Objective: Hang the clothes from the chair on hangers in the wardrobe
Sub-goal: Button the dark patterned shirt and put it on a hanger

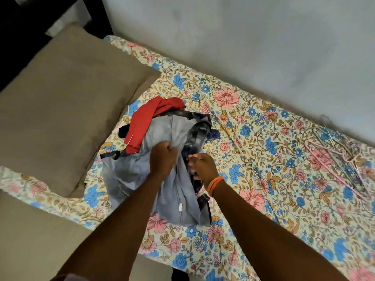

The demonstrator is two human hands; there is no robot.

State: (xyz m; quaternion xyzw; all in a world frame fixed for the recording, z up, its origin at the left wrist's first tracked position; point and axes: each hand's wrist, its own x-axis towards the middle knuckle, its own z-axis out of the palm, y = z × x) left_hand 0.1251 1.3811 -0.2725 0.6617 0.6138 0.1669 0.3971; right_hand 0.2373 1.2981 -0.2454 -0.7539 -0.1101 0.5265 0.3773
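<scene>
A heap of clothes lies on the floral bedsheet (253, 138) in the middle of the head view. On top is a grey garment (129, 171), with a red garment (146, 118) behind it and a dark patterned garment (197, 130) to its right. My left hand (163, 159) grips a bunch of the grey fabric near the top of the heap. My right hand (203, 167), with orange bands on the wrist, has its fingers curled into the dark cloth beside the grey one. Several hangers (341, 157), pink and wire, lie on the bed at the right.
A brown pillow (67, 106) fills the left end of the bed. A grey wall (243, 37) runs along the far side. Dark furniture (12, 37) stands in the upper left corner. Bare floor shows at the lower left (30, 250).
</scene>
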